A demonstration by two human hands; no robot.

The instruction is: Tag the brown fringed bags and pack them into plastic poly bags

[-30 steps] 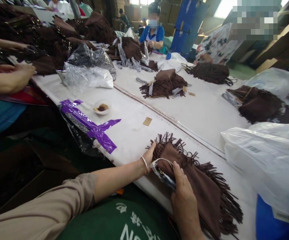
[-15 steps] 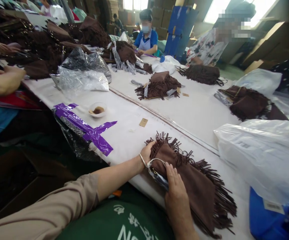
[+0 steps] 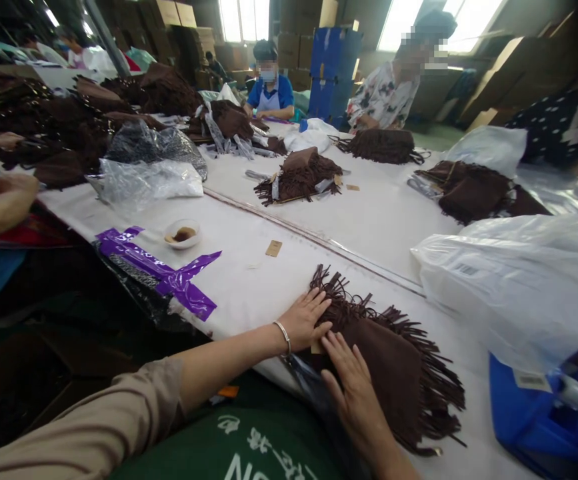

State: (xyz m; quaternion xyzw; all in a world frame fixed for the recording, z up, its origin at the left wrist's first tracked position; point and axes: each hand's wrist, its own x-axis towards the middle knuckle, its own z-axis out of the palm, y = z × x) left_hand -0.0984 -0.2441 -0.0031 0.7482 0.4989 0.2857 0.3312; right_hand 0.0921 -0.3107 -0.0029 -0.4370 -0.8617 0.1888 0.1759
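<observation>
A brown fringed bag (image 3: 391, 360) lies flat on the white table close in front of me, its fringe spread along the far and right sides. My left hand (image 3: 306, 320) rests palm down on the bag's left end, fingers stretched out. Beside it, my right hand (image 3: 351, 373) lies on the bag's near part with fingers extended and slightly apart. A small tan tag (image 3: 317, 347) shows partly between the two hands. Dark plastic-like material (image 3: 309, 380) hangs over the table edge beneath my wrists.
White plastic bags (image 3: 509, 280) and a blue tape dispenser (image 3: 539, 413) stand to the right. Purple tape (image 3: 169, 277), a small bowl (image 3: 183, 234) and a tan card (image 3: 273, 249) lie to the left. More fringed bags (image 3: 301, 177) lie farther back; co-workers stand around the table.
My left hand has come off the bag's left edge and now lies flat on top. The pale cord and strap-like piece near my hands are no longer visible on the bag.
</observation>
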